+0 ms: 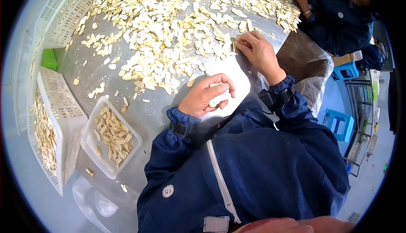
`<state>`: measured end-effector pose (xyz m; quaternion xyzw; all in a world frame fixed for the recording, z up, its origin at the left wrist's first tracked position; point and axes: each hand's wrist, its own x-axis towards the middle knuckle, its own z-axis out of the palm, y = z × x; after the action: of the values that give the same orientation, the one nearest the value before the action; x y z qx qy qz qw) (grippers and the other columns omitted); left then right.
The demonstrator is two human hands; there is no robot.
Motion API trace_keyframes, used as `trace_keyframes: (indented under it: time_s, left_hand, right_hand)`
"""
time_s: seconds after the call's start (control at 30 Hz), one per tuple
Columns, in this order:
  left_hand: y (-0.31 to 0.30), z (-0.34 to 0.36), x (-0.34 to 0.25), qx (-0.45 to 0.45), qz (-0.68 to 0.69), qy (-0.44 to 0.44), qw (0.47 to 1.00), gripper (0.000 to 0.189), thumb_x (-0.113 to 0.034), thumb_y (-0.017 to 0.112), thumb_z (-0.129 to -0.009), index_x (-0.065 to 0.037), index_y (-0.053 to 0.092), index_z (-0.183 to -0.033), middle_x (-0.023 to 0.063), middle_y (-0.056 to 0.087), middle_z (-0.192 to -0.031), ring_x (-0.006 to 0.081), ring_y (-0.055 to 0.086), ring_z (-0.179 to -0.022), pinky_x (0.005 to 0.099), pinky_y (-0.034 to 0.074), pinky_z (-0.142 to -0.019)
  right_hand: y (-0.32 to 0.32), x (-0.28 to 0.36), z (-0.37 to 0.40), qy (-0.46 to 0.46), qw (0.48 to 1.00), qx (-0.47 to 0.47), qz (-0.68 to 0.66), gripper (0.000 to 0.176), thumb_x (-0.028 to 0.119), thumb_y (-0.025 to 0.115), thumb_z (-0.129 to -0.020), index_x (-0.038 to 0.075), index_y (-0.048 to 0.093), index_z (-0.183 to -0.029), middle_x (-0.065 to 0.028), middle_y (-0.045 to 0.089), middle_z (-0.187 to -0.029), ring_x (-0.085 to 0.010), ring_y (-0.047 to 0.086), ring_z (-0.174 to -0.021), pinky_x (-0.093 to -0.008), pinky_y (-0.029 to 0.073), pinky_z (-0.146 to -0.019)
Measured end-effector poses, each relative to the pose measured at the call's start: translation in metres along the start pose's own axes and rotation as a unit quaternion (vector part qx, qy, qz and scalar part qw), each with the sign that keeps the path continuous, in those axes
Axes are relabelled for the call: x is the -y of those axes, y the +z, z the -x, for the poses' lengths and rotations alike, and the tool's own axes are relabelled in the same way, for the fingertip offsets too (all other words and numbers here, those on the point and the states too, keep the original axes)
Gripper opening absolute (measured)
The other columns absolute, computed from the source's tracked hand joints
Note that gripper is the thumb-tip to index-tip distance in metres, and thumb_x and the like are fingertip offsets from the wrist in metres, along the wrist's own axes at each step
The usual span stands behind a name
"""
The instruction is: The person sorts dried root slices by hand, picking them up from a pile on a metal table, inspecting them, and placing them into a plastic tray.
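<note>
Pale dried slices [160, 34] lie in a wide heap on the metal table [99, 68]. Near the table's front edge, my left hand [207, 95] is curled around some pale slices, over a bright white patch of the surface. My right hand [258, 53] is at the heap's right edge, thumb and fingertips pinched together on a slice [234, 46]. The two hands are apart.
At the left stand a clear plastic tub [87, 139] with browner slices and a white perforated basket [63, 106] of slices. A plastic-lined bin [306, 59] is at the right. Beyond it are a co-worker's arm [311, 17] and blue stools [339, 125].
</note>
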<state>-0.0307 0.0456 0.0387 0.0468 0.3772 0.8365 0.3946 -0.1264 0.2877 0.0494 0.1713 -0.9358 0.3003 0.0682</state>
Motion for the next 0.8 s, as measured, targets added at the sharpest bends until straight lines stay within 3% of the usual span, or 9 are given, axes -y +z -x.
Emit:
trace_keyframes:
  time_s: [0.13,0.23,0.3,0.33,0.43,0.47,0.57,0.8]
  left_hand:
    - [0.002,-0.001,0.001,-0.01,0.002,0.007,1.0,0.017,-0.021,0.058,-0.105,-0.005,0.061,-0.109,0.009,0.067,-0.1,0.0076,0.06,-0.064,0.0162,0.033,-0.041]
    - [0.002,-0.001,0.002,-0.008,0.007,0.008,1.0,0.018,-0.021,0.058,-0.105,-0.005,0.061,-0.109,0.0096,0.067,-0.1,0.0082,0.06,-0.064,0.0162,0.033,-0.041]
    - [0.0,-0.001,0.003,-0.01,0.011,0.012,1.0,0.018,-0.022,0.057,-0.105,-0.004,0.061,-0.109,0.0102,0.067,-0.101,0.0088,0.06,-0.065,0.0163,0.032,-0.041]
    - [0.0,-0.001,0.004,-0.01,0.012,0.015,1.0,0.018,-0.022,0.057,-0.106,-0.004,0.061,-0.109,0.0104,0.067,-0.101,0.009,0.06,-0.065,0.0162,0.032,-0.041]
    - [0.0,-0.002,0.002,-0.006,0.011,0.021,1.0,0.02,-0.022,0.056,-0.106,-0.003,0.061,-0.109,0.0111,0.066,-0.101,0.0096,0.059,-0.066,0.0162,0.031,-0.041]
    - [0.0,-0.001,0.001,-0.005,0.01,0.023,1.0,0.02,-0.022,0.055,-0.106,-0.003,0.061,-0.109,0.0113,0.066,-0.101,0.0097,0.059,-0.066,0.0161,0.031,-0.041]
    - [0.0,-0.002,0.001,-0.014,0.026,0.038,0.999,0.022,-0.023,0.054,-0.107,-0.002,0.06,-0.108,0.0115,0.066,-0.101,0.0096,0.059,-0.065,0.0163,0.031,-0.041]
    - [-0.005,-0.005,0.006,-0.054,0.083,0.076,0.992,0.024,-0.024,0.052,-0.108,-0.001,0.057,-0.109,0.0114,0.064,-0.102,0.0081,0.056,-0.064,0.0159,0.032,-0.04]
  right_hand:
    - [0.001,-0.002,0.001,0.005,1.0,0.002,0.006,0.017,0.019,0.074,-0.094,0.008,0.072,-0.105,-0.0139,0.071,-0.099,-0.0344,0.071,-0.085,-0.0402,0.057,-0.076]
    - [-0.004,0.0,0.0,0.065,0.996,-0.009,-0.055,0.017,0.019,0.073,-0.094,0.008,0.072,-0.107,-0.0136,0.072,-0.102,-0.0328,0.072,-0.086,-0.0397,0.057,-0.076]
    - [-0.015,-0.003,-0.004,0.142,0.988,-0.065,0.012,0.016,0.019,0.071,-0.096,0.009,0.073,-0.107,-0.0128,0.073,-0.104,-0.0308,0.072,-0.088,-0.0394,0.056,-0.077]
    - [-0.019,-0.013,-0.004,0.105,0.987,-0.113,0.051,0.015,0.02,0.07,-0.097,0.012,0.075,-0.108,-0.0113,0.073,-0.105,-0.0312,0.072,-0.088,-0.0405,0.056,-0.077]
    - [-0.026,-0.021,-0.002,0.029,0.985,-0.125,0.117,0.016,0.021,0.07,-0.096,0.013,0.076,-0.109,-0.0108,0.072,-0.105,-0.032,0.071,-0.092,-0.0413,0.056,-0.079]
    - [-0.02,-0.019,0.0,0.061,0.992,-0.082,0.079,0.019,0.022,0.07,-0.095,0.014,0.076,-0.112,-0.0106,0.071,-0.106,-0.0333,0.069,-0.097,-0.0423,0.056,-0.082]
    - [-0.009,-0.002,0.004,-0.049,0.993,-0.026,0.104,0.02,0.026,0.071,-0.095,0.014,0.076,-0.11,-0.011,0.072,-0.104,-0.0338,0.068,-0.099,-0.0426,0.055,-0.085]
    - [-0.004,-0.006,0.002,-0.037,0.989,-0.028,0.141,0.019,0.022,0.066,-0.097,0.008,0.074,-0.108,-0.0125,0.073,-0.099,-0.0369,0.068,-0.095,-0.0458,0.055,-0.08]
